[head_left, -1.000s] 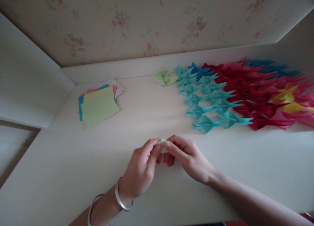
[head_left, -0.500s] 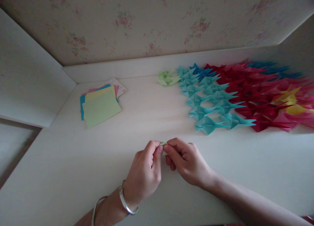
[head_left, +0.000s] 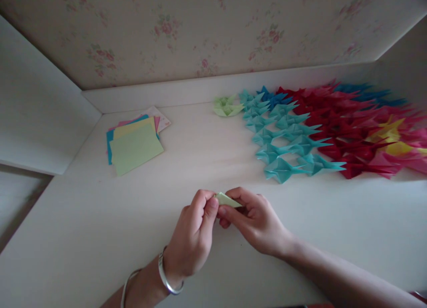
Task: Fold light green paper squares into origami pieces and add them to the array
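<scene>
A small piece of folded light-green paper (head_left: 228,200) is held above the white tabletop, between my two hands. My left hand (head_left: 195,232) is closed, pinching its left end between thumb and forefinger. From the other side my right hand (head_left: 255,219) grips the same paper, thumb along its lower edge and fingers behind. A pointed tip of the paper reaches toward my right forefinger. Parts of the folds are hidden by the fingers. Beyond my hands, rows of turquoise folded paper cranes (head_left: 282,169) lie on the table.
At the left sits a stack of coloured paper sheets (head_left: 136,147), light green on top. Against the back board are light-green folded papers (head_left: 227,107). Red folded papers (head_left: 333,134), with pink, yellow and blue ones, crowd the right. A white panel (head_left: 36,99) stands at left.
The folded paper was mostly covered by my fingertips half a second ago. Now it is turned, with a longer pointed side showing to the right, and my right thumb has shifted lower.
</scene>
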Motion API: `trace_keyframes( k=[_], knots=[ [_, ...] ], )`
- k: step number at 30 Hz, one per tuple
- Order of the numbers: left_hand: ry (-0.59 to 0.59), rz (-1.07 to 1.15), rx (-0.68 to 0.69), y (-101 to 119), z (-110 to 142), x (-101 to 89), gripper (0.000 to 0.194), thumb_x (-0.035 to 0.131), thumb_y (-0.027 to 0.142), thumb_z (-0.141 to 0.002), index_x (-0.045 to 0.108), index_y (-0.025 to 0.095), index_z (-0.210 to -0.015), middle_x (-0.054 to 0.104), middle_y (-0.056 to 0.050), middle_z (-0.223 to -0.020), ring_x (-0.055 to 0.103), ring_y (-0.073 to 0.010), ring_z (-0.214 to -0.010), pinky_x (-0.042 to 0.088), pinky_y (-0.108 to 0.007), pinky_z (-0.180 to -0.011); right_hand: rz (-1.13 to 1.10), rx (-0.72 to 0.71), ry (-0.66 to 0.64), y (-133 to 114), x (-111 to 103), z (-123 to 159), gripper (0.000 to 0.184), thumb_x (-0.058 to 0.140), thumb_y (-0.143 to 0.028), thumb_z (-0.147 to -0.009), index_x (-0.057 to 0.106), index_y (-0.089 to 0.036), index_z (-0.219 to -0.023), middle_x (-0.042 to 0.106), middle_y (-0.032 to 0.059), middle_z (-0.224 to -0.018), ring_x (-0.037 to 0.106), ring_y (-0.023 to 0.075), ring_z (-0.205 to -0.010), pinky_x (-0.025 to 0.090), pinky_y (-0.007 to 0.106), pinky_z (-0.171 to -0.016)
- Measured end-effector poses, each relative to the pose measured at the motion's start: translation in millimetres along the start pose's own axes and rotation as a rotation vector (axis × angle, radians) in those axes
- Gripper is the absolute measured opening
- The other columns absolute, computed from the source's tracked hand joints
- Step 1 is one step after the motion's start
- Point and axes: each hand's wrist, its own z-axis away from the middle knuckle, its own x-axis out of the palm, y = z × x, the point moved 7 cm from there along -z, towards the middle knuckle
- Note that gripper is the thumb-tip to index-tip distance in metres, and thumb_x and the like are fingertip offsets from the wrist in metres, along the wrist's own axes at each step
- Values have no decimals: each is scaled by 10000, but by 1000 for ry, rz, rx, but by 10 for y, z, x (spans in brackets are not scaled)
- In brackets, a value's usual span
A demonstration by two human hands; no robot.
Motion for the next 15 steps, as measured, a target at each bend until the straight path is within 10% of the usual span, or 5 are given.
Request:
trace_keyframes(
  k=[15],
  knots=[
    [98,-122,66,-16,-23,-160,145,466,317,-1010,585,243,-1047,534,51,-672,478,-99,-546,382,-224,-530,1,-172,35,-55,-103,45,379,574,-287,-969,471,-268,-1333,729,21,-878,719,161,-791,591,292,-703]
  ],
)
